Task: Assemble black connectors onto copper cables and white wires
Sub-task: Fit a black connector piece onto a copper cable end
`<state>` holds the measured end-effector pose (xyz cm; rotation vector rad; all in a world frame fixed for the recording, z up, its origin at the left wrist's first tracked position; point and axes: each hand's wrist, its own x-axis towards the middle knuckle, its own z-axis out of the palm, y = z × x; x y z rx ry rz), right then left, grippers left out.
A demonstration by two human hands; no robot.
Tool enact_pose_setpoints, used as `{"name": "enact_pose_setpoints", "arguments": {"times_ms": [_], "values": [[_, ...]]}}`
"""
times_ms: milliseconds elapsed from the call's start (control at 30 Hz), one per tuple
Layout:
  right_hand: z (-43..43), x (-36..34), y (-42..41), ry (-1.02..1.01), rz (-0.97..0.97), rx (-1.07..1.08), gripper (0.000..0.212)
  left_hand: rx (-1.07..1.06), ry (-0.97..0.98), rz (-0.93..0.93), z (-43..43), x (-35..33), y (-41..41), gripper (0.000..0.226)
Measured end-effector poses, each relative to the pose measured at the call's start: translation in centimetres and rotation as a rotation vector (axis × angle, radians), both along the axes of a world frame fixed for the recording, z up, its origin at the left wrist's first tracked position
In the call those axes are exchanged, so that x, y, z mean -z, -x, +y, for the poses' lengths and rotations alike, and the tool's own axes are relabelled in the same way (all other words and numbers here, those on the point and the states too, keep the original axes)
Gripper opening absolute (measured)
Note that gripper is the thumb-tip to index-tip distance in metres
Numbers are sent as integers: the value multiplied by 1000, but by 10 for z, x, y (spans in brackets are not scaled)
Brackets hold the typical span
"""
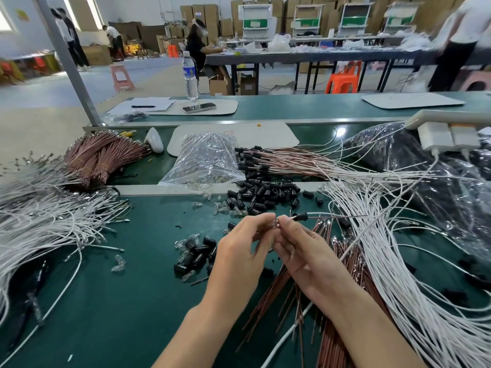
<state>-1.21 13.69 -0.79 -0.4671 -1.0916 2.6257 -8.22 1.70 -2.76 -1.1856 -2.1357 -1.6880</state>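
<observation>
Black connector: one black connector (301, 216) sits threaded on the held wires (345, 215), just past the right hand's fingertips, lifted off the table.
Held wires: a thin white one and a copper one together; they run from the fingertips out to the right, over the loose white wires.
Right hand: the right hand (310, 251) pinches the held wires between thumb and forefinger, right beside the connector; the other fingers are curled.
Left hand: the left hand (239, 251) pinches the metal tips (276, 223) of the same wires, fingertip almost touching the right hand's.
Connector pile: loose black connectors (265, 195) lie just beyond both hands; a smaller heap (196, 253) lies to the left of the left hand, mixed with small clear parts.
Copper cables: a spread of copper cables (289, 293) lies under the right hand and wrist.
White wires: a wide fan of white wires (398, 261) lies to the right of the right hand; another mass (39, 224) lies well to the left.
Fitted set: cables already carrying connectors (279, 158) lie beyond the pile.
Plastic bag: a clear bag (207, 158) stands beyond the left hand, with tied copper bundles (101, 158) further left.
Table: green table (119, 301) under it all.
</observation>
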Motion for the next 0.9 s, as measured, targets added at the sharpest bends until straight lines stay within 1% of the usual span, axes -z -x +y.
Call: {"name": "enact_pose_setpoints", "arguments": {"times_ms": [67, 200, 367, 500, 633, 900], "values": [[-1, 0, 0, -8, -1, -6, 13, -18, 13, 55, -1, -1, 1, 26], [-3, 1, 0, -16, 2, -18, 17, -42, 20, 111, -4, -3, 2, 24], [-5, 0, 0, -76, 4, -17, 20, -46, 42, 162, -4, -5, 1, 22], [-4, 1, 0, -88, -17, 9, 27, -58, 64, 157, -5, -3, 2, 17], [-2, 2, -1, -106, -31, 16, 26, -48, 86, 112, -6, -1, 2, 16], [-1, 7, -1, -121, -22, 53, 23, -44, 80, 87, -5, -1, 1, 25]]}}
